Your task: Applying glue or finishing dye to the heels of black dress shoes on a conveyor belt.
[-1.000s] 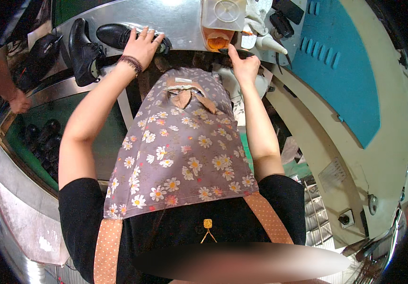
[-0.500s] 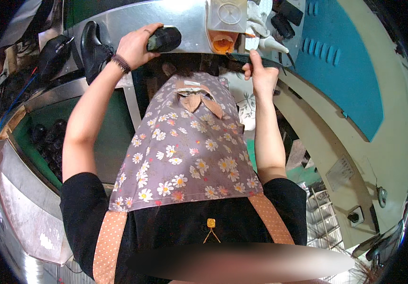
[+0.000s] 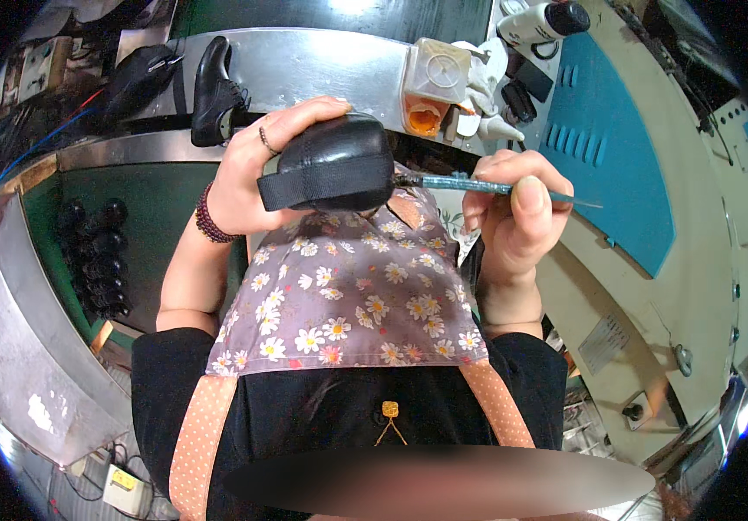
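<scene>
Up in front of my apron, my left hand (image 3: 257,165) is wrapped round a black leather shoe (image 3: 343,143). A wide black elastic band crosses the shoe's near side. Between the thumb and fingers of my right hand (image 3: 521,208) is a slim brush (image 3: 465,183) with a worn blue-green handle. Its dark tip meets the right edge of the shoe; whether it touches or stays just short, I cannot tell. Beyond the hands, on the metal bench, stands a translucent plastic container (image 3: 437,69) with an orange opening (image 3: 424,120) on its near side.
Another black lace-up shoe (image 3: 212,91) stands at the far left of the metal bench (image 3: 322,65). White cloths (image 3: 482,82) and a white bottle with a black cap (image 3: 543,23) are beyond the container. A blue vented panel (image 3: 626,165) fills the right. Several dark items sit in the left bin (image 3: 96,252).
My left hand has brought the shoe off the bench, nearer to me and to the right. My right hand has come up from beside the orange opening, bringing the brush to the shoe.
</scene>
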Motion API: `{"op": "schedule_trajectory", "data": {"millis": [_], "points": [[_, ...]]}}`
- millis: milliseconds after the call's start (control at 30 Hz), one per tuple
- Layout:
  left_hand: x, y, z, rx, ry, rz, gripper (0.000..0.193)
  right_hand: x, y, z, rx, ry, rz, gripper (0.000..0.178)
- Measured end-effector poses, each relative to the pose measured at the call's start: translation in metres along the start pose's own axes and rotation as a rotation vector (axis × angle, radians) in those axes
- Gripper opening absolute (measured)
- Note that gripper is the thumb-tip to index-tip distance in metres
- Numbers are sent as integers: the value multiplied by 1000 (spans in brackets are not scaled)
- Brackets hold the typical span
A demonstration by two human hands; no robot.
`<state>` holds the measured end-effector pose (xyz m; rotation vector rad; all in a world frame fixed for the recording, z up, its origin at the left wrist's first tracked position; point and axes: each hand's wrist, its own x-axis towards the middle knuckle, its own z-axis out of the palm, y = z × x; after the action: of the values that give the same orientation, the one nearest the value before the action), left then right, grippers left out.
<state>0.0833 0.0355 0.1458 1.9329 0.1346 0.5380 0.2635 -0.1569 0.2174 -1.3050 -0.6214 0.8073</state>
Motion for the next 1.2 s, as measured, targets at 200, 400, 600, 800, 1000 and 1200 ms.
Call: {"op": "schedule_trajectory", "data": {"millis": [200, 400, 600, 800, 1000, 1200], "points": [[-2, 14, -10, -75, -32, 26, 68, 0, -6, 5, -39, -70, -45, 29], [-1, 17, -9, -94, -22, 26, 68, 3, -12, 13, -99, -87, -15, 26], [2, 24, -13, -2, -54, 74, 66, 2, -9, 11, -139, -92, -155, 21], [-2, 15, -12, -160, -32, -3, 66, 4, -12, 1, -404, -35, -200, 12], [0, 26, -20, -320, -63, -124, 86, 1, -32, 0, -205, 40, -256, 8], [1, 18, -17, -257, -150, -62, 88, 6, -36, 22, -189, 1, -271, 19]]}}
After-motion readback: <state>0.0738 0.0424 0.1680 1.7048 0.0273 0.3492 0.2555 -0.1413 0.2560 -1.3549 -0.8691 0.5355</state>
